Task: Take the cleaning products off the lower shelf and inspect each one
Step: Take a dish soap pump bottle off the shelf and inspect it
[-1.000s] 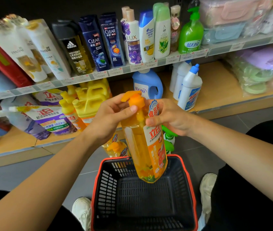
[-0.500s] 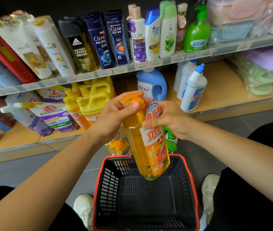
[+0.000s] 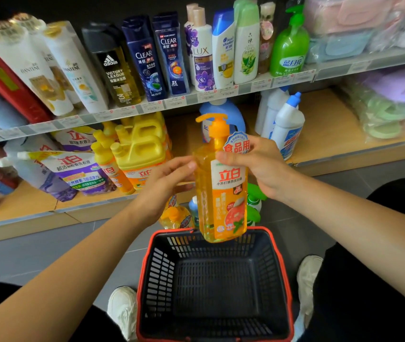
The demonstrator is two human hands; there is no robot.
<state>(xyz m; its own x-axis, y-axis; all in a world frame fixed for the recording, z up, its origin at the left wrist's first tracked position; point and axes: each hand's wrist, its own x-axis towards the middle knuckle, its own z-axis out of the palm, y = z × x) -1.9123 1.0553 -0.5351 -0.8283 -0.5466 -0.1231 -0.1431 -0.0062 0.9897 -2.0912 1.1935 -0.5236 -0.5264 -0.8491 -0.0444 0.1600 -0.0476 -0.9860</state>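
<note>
An orange pump bottle of dish soap (image 3: 223, 193) hangs upright above the basket, its label facing me. My right hand (image 3: 258, 166) grips its upper part from the right, thumb across the label top. My left hand (image 3: 169, 181) touches the bottle's left shoulder with thumb and fingers around its side. On the lower shelf (image 3: 327, 129) stand yellow jugs (image 3: 142, 149), purple refill pouches (image 3: 73, 171), a blue detergent bottle (image 3: 231, 114) and white bottles with blue caps (image 3: 288, 127).
A black basket with a red rim (image 3: 144, 267) sits on the grey floor between my white shoes. Several small bottles (image 3: 176, 215) stand on the floor behind it. The upper shelf (image 3: 196, 97) carries shampoo bottles, with packaged goods at right.
My left hand slid down from the pump head to the bottle's shoulder. The bottle has straightened up and its pump is uncovered.
</note>
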